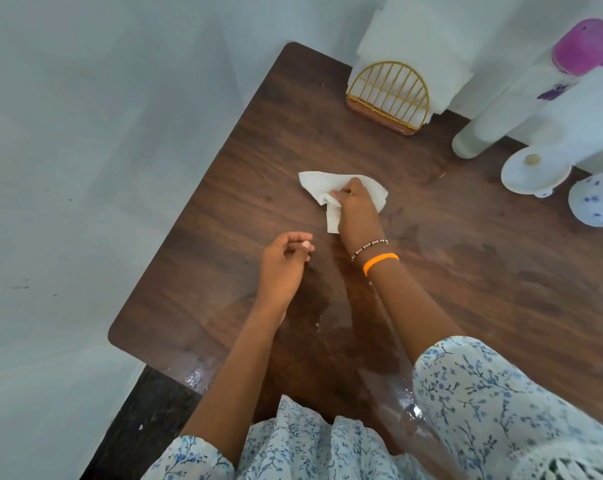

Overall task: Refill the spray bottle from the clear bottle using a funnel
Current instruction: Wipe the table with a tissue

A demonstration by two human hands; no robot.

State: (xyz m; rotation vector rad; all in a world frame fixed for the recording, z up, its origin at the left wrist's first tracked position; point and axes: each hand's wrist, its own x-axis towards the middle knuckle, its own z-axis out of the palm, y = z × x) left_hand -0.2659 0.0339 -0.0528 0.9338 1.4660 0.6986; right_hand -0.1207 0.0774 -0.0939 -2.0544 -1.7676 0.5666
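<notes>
Nearest the camera the wooden table (223, 188) has wet patches (313, 317) spread along its near edge and out to the right, so my guess is this is cleanup after a spill. The left hand (282, 268) hovers just above the wood, fingers loosely curled, holding nothing. Just past it the right hand (357, 209) pinches a bunched paper towel (319, 183) against the table.

Risk as I see it: most of the wet sits nearer than the towel, so a sleeve (500, 403) could drag through it, and one thin sheet may just smear it.

Further back right are a white funnel (535, 174), a tall bottle with a purple cap (585, 46) and a napkin holder (390, 95). A wide swipe could knock them. Can't make out the clear bottle or a spray head for sure.
</notes>
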